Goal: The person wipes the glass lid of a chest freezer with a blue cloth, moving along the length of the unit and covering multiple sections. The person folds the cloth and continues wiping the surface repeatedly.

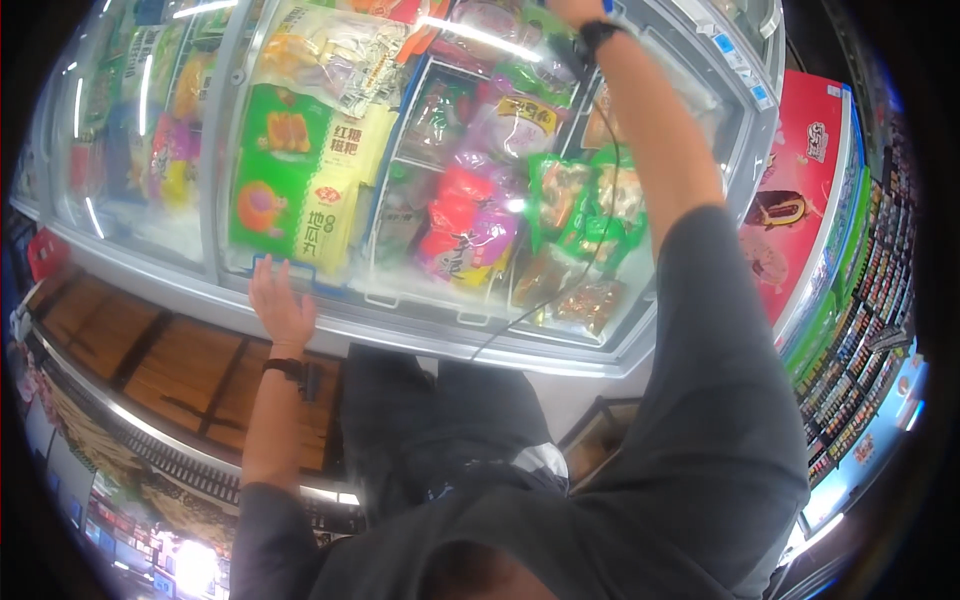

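Observation:
A chest freezer with a grey frame (430, 335) stands in front of me, full of bagged frozen food. My left hand (283, 308) rests flat on its near edge, fingers stretched out beside a small blue handle (325, 280). Just beyond the fingertips lie green packages (268, 165) and pale yellow packages (345, 190). My right arm reaches across to the far side. At the top edge of the picture my right hand (577, 10) is partly cut off, its fingers hidden, with something blue beside it. Red and purple bags (465, 225) and green bags (590, 200) lie below that arm.
White wire dividers (385, 215) separate the bags. A thin dark cord (612, 150) hangs over the right part of the freezer. Another glass-topped section (130, 130) adjoins on the left. A red panel (800, 180) stands at the right, with packed shelves (870, 300) beyond.

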Demonstrator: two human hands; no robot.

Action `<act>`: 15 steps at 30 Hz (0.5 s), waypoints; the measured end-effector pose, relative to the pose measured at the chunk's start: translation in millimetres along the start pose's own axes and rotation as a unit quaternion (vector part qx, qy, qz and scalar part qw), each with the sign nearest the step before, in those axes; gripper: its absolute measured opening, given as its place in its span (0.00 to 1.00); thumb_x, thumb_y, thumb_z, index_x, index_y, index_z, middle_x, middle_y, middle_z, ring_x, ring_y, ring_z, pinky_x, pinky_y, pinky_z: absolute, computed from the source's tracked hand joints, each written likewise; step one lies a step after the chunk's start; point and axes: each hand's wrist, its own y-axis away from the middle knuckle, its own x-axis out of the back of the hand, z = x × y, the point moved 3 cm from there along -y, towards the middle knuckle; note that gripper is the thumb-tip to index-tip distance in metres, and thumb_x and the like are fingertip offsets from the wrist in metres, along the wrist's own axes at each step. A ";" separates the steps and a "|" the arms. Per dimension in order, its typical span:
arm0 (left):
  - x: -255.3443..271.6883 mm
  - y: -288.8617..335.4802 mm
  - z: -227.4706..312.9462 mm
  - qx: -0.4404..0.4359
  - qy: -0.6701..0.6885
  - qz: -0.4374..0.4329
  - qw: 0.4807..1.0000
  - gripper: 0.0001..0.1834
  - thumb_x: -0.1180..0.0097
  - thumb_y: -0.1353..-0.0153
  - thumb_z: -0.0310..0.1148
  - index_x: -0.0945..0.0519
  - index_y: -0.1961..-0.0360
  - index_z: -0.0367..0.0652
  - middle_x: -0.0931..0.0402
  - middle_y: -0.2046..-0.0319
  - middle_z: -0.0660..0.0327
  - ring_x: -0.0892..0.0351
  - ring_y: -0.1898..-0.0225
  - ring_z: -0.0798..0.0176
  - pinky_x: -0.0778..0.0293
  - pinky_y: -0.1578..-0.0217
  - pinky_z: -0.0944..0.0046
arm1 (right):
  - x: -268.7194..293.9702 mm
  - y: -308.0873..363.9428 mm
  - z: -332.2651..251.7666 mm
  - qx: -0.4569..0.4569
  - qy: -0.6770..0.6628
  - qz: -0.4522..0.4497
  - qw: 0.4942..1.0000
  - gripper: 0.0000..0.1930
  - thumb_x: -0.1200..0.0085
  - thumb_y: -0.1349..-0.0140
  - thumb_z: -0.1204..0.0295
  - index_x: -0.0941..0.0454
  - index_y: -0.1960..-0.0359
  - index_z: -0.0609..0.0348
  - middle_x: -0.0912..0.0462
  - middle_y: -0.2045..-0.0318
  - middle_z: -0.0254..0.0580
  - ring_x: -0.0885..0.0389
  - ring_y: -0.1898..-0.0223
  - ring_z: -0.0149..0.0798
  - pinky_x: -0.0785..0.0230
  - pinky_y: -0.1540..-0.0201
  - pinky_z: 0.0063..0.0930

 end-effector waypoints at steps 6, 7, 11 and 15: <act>3.4 0.7 3.0 -0.003 0.008 -0.001 1.000 0.41 0.39 0.48 0.36 0.34 0.30 0.43 0.43 0.26 0.46 0.48 0.24 0.38 0.53 0.28 0.33 | 44.2 213.2 -158.6 0.090 -0.041 -0.176 0.979 0.34 0.42 0.40 0.75 0.32 0.29 0.46 0.34 0.28 0.53 0.38 0.26 0.63 0.46 0.28 0.66; 3.8 0.0 3.3 -0.006 0.015 0.006 1.000 0.40 0.41 0.47 0.38 0.34 0.30 0.43 0.42 0.27 0.46 0.47 0.24 0.38 0.52 0.28 0.33 | 53.7 250.0 -186.3 0.125 -0.081 -0.211 0.966 0.33 0.43 0.40 0.74 0.31 0.30 0.44 0.35 0.27 0.52 0.38 0.26 0.60 0.43 0.29 0.64; 3.6 -0.9 4.9 -0.016 0.006 0.020 1.000 0.38 0.45 0.45 0.39 0.33 0.31 0.42 0.41 0.27 0.45 0.46 0.25 0.38 0.52 0.28 0.33 | 84.7 382.0 -271.4 0.215 -0.107 -0.414 0.878 0.36 0.48 0.36 0.69 0.39 0.25 0.32 0.44 0.22 0.38 0.44 0.22 0.47 0.45 0.25 0.54; 3.4 -1.2 6.3 -0.014 0.002 0.019 1.000 0.37 0.46 0.44 0.40 0.32 0.31 0.41 0.40 0.28 0.45 0.45 0.25 0.37 0.52 0.29 0.33 | 90.3 416.7 -288.6 0.220 -0.209 -0.399 0.865 0.32 0.48 0.35 0.67 0.35 0.28 0.33 0.39 0.24 0.39 0.39 0.25 0.48 0.37 0.29 0.51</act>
